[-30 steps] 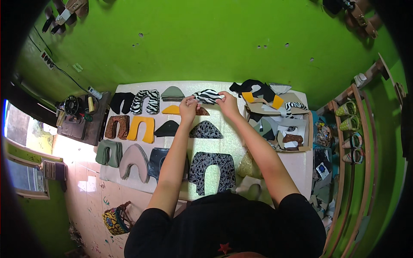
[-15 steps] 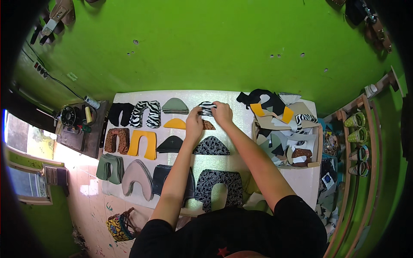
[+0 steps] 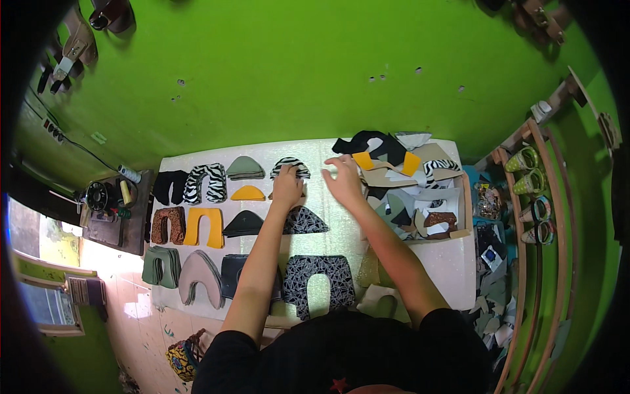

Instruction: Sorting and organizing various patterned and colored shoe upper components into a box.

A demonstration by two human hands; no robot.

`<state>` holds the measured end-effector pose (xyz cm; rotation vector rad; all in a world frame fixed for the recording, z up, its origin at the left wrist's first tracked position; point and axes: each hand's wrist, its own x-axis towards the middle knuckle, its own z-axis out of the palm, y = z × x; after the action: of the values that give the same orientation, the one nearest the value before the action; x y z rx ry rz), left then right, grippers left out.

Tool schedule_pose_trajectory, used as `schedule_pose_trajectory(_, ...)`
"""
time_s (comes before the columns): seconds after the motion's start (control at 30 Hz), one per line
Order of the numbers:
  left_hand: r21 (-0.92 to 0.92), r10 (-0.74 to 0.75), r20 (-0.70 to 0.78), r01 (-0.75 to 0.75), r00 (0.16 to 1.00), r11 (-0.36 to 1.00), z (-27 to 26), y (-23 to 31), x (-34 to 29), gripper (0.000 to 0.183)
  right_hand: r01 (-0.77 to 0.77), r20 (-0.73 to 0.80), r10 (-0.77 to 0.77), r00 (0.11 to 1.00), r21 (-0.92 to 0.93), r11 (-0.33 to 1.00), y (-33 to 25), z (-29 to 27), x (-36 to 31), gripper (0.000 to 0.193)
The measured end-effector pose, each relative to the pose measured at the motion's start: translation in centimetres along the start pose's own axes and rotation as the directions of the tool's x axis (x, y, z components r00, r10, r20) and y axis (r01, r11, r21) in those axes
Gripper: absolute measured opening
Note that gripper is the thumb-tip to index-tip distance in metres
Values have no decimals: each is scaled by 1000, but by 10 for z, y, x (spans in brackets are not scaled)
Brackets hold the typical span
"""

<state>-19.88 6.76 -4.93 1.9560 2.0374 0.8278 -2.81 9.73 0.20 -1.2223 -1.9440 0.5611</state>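
My left hand [image 3: 287, 190] rests its fingertips on the near edge of a zebra-striped half-moon piece [image 3: 293, 163] lying on the white table. Its fingers reach forward over the piece, and its thumb is hard to make out. Just beside this hand a bit of a leopard-print piece shows, mostly covered. To the right, my right hand [image 3: 344, 179] is open, thumb and fingers apart, with nothing in it. It hovers by the heap of offcuts. Nearer me lies a black-and-grey patterned half-moon piece [image 3: 307, 221], partly behind my left forearm.
Stacks of cut arches stand left, among them yellow [image 3: 205, 226], zebra [image 3: 206, 183] and green [image 3: 161, 266] ones. Half-moons in grey-green [image 3: 245, 167], yellow [image 3: 248, 193] and black [image 3: 245, 224] lie between. A box of scraps [image 3: 468, 203] sits right, beside a sandal rack [image 3: 518, 262].
My right hand has let go of the zebra-striped piece and moved away to the right, opening. My left hand stays at the piece. The whole view has shifted slightly.
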Motion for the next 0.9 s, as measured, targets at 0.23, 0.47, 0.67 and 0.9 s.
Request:
schedule_pose_trajectory(0.23,-211,266,-95,-281,959,936,27,135,9,34,-48,-241,28,970,-76,996,76,-96,-18,19)
schedule_pose_trajectory(0.47,-25,301,94,-300,949,954,77,198,3,50,-211,-305,185,934,-56,976,145,-155,21,34)
schedule_pose_trajectory(0.67,93,350,115,-361,930,928,96,194,-3,47,-542,-252,531,809,31,840,235,-176,74,50)
schedule_pose_trajectory(0.9,50,314,138,-324,939,945,96,202,3,45,-622,-303,614,729,82,779,317,-135,103,47)
